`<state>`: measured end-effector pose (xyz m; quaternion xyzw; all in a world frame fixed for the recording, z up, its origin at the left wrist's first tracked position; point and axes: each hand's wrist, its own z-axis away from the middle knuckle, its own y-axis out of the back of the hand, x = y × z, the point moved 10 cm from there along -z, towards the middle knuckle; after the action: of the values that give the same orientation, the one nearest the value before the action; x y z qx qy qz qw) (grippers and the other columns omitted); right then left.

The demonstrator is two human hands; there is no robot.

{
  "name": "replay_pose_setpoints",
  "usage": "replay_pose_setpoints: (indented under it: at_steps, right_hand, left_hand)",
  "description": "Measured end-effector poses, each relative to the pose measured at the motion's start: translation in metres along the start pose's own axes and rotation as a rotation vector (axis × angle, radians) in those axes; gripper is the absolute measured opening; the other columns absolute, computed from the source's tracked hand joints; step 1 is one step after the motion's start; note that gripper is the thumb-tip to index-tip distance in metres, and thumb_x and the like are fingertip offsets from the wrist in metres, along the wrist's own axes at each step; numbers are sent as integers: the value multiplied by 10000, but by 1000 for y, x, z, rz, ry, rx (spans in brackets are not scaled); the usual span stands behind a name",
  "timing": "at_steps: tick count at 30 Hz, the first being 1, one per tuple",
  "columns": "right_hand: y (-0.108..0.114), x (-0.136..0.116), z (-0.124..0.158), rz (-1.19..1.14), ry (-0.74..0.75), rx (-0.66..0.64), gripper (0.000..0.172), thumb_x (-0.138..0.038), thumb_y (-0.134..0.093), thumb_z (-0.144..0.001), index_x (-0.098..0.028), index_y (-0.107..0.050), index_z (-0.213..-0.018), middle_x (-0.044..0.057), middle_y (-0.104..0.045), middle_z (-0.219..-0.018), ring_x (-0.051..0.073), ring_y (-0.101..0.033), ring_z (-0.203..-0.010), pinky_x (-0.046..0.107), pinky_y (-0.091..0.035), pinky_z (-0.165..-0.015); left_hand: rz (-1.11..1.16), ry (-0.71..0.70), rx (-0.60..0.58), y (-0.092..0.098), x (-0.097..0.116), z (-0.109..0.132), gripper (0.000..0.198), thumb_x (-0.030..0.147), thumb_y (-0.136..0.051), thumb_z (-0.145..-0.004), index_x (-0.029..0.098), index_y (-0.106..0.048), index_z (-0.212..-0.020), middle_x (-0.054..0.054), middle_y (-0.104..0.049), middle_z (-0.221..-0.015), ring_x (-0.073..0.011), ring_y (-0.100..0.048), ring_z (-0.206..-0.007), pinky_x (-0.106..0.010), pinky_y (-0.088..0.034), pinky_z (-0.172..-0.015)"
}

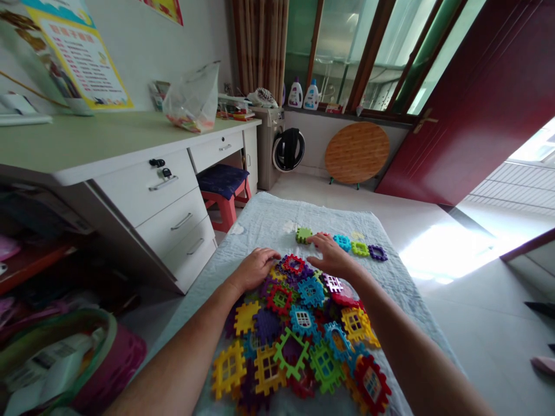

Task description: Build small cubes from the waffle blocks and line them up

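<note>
A heap of coloured plastic building tiles lies on a cloth-covered table. Behind the heap, several tiles form a row: a green one at the left end, a red one partly under my right hand, a blue one, a light green one and a dark purple one. My right hand reaches over the row with its fingers apart at the red tile; whether it grips that tile is hidden. My left hand rests at the heap's left back edge, fingers bent, beside yellow and purple tiles.
A desk with drawers stands at the left, bearing a plastic bag. Beyond are a stool, a washing machine and a round wooden board. A basket sits at the lower left; a red door is right.
</note>
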<state>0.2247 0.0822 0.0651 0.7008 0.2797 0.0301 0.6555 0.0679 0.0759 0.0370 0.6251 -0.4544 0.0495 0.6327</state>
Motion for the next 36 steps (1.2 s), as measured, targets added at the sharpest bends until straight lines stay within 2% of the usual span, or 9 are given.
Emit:
replay_pose_setpoints:
  at_steps: [5, 10, 15, 19, 23, 27, 29, 32, 36]
  right_hand:
    - [-31, -36, 16, -124, 70, -152, 400, -151, -503, -765, -146, -561, -1161, 128, -603, -1164, 246, -515, -1095, 394, -387, -935]
    - [-13, -52, 28, -318, 121, -140, 404, -56, -463, -728, -202, -588, -1083, 51, -641, -1072, 175, -572, -985, 334, -436, -882]
    - [6, -44, 49, -384, 94, -89, 413, -92, -465, -776, -244, -552, -1149, 34, -627, -1139, 173, -569, -1044, 360, -436, -927]
    - [22, -34, 69, -321, 50, 34, 420, -108, -473, -777, -243, -538, -1169, 47, -601, -1195, 185, -550, -1103, 387, -426, -958]
    - [24, -38, 87, -234, 84, 61, 425, -157, -540, -761, -244, -545, -1176, 60, -592, -1208, 218, -494, -1177, 450, -360, -1010]
    - [6, -48, 96, -131, 132, -43, 466, -218, -614, -730, -292, -545, -1185, 26, -594, -1224, 268, -376, -1282, 558, -137, -1084]
    - [-1, -50, 96, -93, 128, -72, 473, -231, -619, -722, -296, -550, -1186, 23, -601, -1215, 279, -365, -1282, 562, -94, -1081]
    - [-5, -53, 94, -70, 119, -67, 414, -221, -607, -726, -267, -586, -1137, 40, -631, -1147, 268, -447, -1193, 519, -152, -1062]
    - [-3, -51, 91, -109, 92, -7, 268, -168, -555, -768, -231, -639, -1015, 49, -666, -1028, 228, -542, -1027, 430, -299, -981]
  left_hand:
    - [230, 25, -82, -11, 7, 1, 264, 223, -471, -808, 209, -661, -990, -34, -672, -1020, -202, -582, -992, -328, -419, -933]
    - [502, 144, -175, -20, -2, 5, 246, 299, -477, -818, 167, -632, -955, -30, -675, -878, -169, -617, -826, -279, -479, -776]
    - [427, 113, -147, -17, 4, 4, 242, 311, -494, -806, 170, -638, -942, -28, -664, -914, -170, -606, -847, -273, -472, -786]
    - [309, 69, -150, -17, 11, 4, 228, 296, -496, -799, 190, -650, -929, -26, -663, -923, -177, -607, -861, -284, -474, -801]
    - [157, 51, -62, -2, 19, 3, 205, 300, -534, -785, 197, -662, -908, -40, -650, -976, -183, -601, -884, -295, -473, -800]
    - [117, -21, -42, 23, 53, 7, 243, 323, -554, -800, 211, -643, -996, -35, -638, -1050, -189, -586, -973, -309, -441, -886]
    - [81, -76, -158, 24, 78, 16, 331, 388, -587, -788, 233, -618, -1080, -33, -618, -1128, -213, -552, -1065, -332, -399, -962]
    - [-39, -155, -376, 6, 109, 44, 630, 513, -694, -665, 274, -536, -1227, -55, -529, -1284, -276, -442, -1218, -394, -328, -1044]
    - [-161, -253, -406, -26, 128, 86, 889, 634, -710, -560, 295, -425, -1331, -94, -356, -1437, -356, -281, -1326, -508, -235, -1088]
